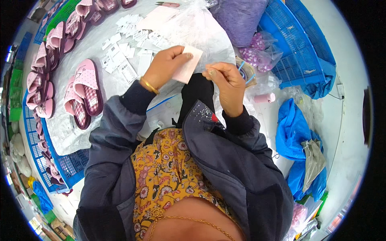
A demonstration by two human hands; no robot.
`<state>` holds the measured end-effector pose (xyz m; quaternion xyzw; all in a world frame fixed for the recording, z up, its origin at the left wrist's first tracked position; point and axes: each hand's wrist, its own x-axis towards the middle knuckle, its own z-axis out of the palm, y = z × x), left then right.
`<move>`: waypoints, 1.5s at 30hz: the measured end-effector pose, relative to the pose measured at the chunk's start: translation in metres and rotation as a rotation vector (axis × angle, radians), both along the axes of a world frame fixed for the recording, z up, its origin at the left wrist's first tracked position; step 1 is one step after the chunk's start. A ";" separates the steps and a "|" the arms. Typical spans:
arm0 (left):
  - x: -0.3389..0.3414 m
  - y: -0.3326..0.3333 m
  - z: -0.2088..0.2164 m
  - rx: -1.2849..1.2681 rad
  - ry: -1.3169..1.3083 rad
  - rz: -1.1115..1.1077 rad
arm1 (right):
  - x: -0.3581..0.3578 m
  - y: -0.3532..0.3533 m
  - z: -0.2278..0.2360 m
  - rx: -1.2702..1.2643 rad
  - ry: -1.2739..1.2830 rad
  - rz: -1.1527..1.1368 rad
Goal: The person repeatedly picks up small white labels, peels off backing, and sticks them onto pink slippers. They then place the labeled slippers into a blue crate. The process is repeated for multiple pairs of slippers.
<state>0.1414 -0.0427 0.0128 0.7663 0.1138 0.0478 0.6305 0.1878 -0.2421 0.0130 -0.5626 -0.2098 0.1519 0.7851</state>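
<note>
In my left hand (164,66), thumb on top, is a pale pink card (189,63), held up over the near edge of the plastic-covered work surface. A short gap to the right of it, my right hand (228,83) is closed, thumb and fingertips pinched together. Whatever the pinch holds is too small to make out. Left of my hands lies a pair of pink slippers (86,89) with dark soles and checked insides. Many white printed tags (120,64) are spread just beyond my left hand, near a flat pink sheet (157,18).
A clear plastic bag (197,34) lies beyond my hands. More pink slippers (57,40) line the left side, by a blue crate (72,164). On the right are a purple sack (238,20), a large blue basket (291,44), a pink roll (264,98) and blue plastic bags (291,130).
</note>
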 end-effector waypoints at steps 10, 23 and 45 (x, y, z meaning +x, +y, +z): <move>-0.053 -0.012 0.000 -0.128 0.017 0.010 | -0.015 0.026 -0.009 -0.261 -0.616 -0.194; -0.056 -0.013 -0.009 -0.651 -0.152 0.307 | -0.037 0.021 -0.017 -0.255 -0.715 -0.076; -0.059 -0.017 -0.017 -0.627 -0.198 0.383 | -0.042 0.023 -0.021 -0.297 -0.636 -0.081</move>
